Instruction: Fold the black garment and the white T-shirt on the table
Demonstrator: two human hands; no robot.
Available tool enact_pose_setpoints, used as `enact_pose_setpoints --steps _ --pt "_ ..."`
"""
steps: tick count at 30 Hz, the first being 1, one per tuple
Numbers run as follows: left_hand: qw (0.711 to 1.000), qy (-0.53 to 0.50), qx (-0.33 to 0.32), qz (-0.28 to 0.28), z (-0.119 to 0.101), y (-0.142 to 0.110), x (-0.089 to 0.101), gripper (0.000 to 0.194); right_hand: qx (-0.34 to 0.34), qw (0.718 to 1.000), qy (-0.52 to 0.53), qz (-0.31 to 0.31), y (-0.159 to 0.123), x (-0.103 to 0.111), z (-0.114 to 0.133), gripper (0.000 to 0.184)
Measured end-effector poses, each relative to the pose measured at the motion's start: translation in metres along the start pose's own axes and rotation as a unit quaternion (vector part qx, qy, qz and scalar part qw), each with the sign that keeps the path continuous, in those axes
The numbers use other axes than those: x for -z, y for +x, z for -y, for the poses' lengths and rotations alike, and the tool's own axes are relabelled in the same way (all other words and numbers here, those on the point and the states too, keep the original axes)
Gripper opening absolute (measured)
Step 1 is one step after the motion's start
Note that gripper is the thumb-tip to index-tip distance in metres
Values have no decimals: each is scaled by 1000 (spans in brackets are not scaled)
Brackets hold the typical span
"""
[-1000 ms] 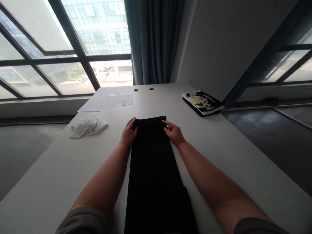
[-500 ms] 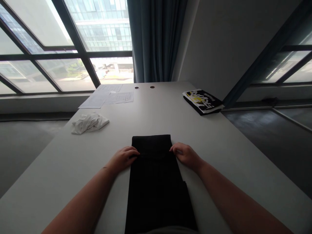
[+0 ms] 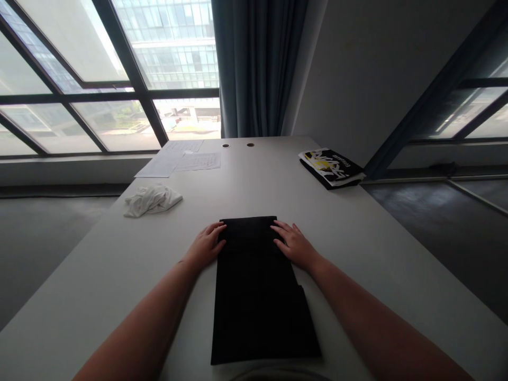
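Note:
A black folded cloth (image 3: 260,301), perhaps a garment, lies flat on the white table (image 3: 190,312) in front of me. Its far end is a folded edge, and a small step shows along its right side. My left hand (image 3: 208,241) rests on the cloth's far left edge, fingers stretched out. On the opposite edge my right hand (image 3: 296,244) lies with its fingers spread over the far right corner. Neither hand grips the fabric.
A crumpled white cloth (image 3: 153,201) lies on the left of the table. Behind it are sheets of paper (image 3: 194,160). Folded black fabric with a white and yellow print (image 3: 331,168) sits near the right edge. Beyond the table hangs a blue curtain (image 3: 257,69).
Both hands have slid slightly toward the cloth's far end, and their fingers have gone from pinching its edges to lying spread. The cloth's near edge now shows.

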State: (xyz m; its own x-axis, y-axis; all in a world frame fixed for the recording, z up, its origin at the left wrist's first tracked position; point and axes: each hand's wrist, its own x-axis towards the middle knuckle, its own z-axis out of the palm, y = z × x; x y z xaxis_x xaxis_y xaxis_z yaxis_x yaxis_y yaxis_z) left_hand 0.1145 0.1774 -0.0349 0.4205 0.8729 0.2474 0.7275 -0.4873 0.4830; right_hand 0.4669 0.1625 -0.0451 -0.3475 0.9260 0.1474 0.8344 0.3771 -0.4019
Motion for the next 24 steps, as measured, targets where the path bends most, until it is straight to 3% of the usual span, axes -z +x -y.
enact_pose_setpoints --steps 4,10,17,24 --pt "999 49 8 17 3 5 -8 60 -15 1000 -18 6 8 -6 -7 55" --pt "999 19 23 38 -4 19 -19 68 -52 998 -32 -21 27 -17 1 59" --pt "994 -8 110 -8 -24 0 -41 70 -66 990 -85 -92 19 -3 0 45" --pt "995 69 69 -8 -30 -7 -51 67 -65 991 -17 -112 14 -1 -9 33"
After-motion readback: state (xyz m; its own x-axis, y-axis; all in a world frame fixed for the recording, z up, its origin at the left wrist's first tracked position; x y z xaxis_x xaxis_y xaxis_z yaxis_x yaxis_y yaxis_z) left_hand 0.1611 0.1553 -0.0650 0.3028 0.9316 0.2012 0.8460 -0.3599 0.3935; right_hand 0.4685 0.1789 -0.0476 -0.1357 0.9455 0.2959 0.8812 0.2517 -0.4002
